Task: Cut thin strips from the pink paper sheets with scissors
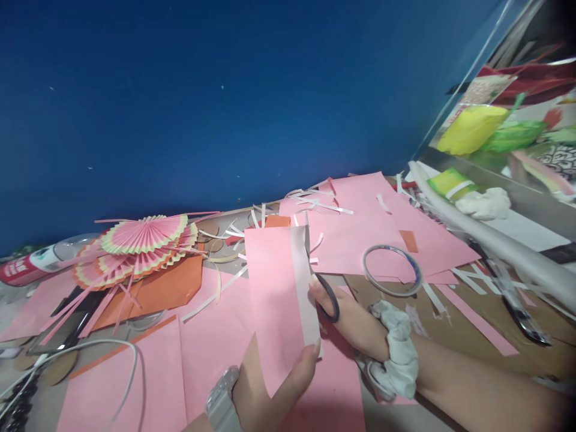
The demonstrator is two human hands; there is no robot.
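My left hand (270,390) pinches the pink paper strip (279,300) upright, long axis running away from me; my right hand (355,324), closed through the scissors (321,282), meets its right edge.

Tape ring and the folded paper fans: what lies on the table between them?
In the head view, between the tape ring and the paper fans stands the pink strip held by the left hand, with orange paper and white slivers.

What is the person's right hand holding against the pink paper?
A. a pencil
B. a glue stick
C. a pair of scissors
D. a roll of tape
C: the right hand has its thumb through the black loop of the scissors, whose blades meet the pink paper held up by the left hand.
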